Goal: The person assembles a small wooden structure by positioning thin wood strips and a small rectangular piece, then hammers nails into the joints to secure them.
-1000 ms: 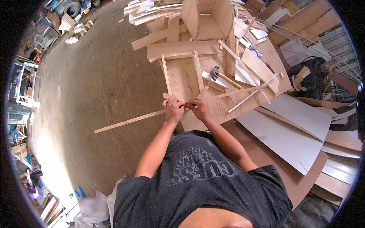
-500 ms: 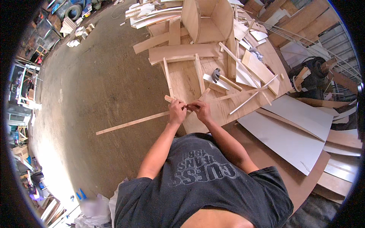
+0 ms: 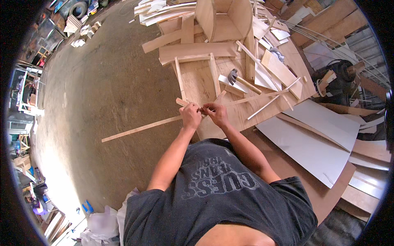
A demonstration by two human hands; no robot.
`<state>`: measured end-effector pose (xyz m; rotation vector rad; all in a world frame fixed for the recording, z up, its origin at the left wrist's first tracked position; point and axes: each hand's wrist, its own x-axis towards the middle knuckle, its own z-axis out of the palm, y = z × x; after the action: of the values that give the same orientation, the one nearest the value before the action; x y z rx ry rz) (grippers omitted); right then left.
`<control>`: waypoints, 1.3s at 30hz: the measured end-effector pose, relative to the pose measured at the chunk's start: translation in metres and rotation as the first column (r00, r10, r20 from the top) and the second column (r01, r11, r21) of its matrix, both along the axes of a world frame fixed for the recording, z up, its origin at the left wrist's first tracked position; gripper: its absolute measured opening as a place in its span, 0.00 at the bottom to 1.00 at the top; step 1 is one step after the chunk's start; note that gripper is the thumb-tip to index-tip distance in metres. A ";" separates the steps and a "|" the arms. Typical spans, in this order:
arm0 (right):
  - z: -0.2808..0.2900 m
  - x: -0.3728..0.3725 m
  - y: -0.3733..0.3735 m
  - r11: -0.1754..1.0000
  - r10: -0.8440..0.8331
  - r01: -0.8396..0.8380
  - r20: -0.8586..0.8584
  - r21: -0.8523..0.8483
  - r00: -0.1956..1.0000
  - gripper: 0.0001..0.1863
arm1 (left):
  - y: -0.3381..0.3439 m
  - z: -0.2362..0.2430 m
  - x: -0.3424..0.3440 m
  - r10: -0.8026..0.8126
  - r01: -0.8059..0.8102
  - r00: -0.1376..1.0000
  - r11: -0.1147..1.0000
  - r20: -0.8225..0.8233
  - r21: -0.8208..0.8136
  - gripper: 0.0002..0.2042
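Note:
My left hand [image 3: 191,116] and my right hand [image 3: 216,114] meet fingertip to fingertip at the near left edge of the wooden worktable [image 3: 211,132]. Both are closed in a pinch; something small and dark shows between them, too small to name. Beneath or right behind the hands passes a long thin wood strip [image 3: 141,129], sticking out far to the left over the floor and also showing on the right. Just beyond, a frame of wooden slats [image 3: 215,76] lies on the table. A claw hammer [image 3: 246,85] with a wooden handle rests to the right of the frame.
An open plywood box [image 3: 223,24] stands at the table's far end. Offcuts and a pale board [image 3: 280,74] clutter its right side. Large white-faced sheets [image 3: 314,149] lean low at the right. Concrete floor [image 3: 106,82] stretches to the left, with white bags [image 3: 100,225] at lower left.
The whole view has shifted slightly. My hands stay together at the same spot, with the right fingers shifted a little; the strip and hammer keep their places.

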<state>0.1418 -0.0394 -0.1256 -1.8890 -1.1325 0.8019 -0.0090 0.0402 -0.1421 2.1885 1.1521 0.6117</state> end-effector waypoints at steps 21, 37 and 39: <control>-0.010 -0.012 -0.007 0.980 -0.105 0.117 -0.076 0.162 0.992 0.05 | -0.005 0.009 -0.005 0.004 -0.001 0.986 1.000 0.167 -0.013 0.07; -0.006 -0.006 -0.001 0.994 -0.032 0.042 -0.100 0.101 0.994 0.12 | -0.005 0.011 -0.011 -0.011 0.016 0.983 0.999 0.181 -0.028 0.06; -0.008 -0.004 -0.002 0.992 -0.007 0.015 -0.063 0.129 0.998 0.12 | -0.007 0.011 -0.011 -0.015 0.002 0.984 0.997 0.176 0.071 0.06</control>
<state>0.1374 -0.0411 -0.1336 -1.7504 -1.1077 0.7572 -0.0199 0.0330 -0.1310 2.1468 1.0422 0.8365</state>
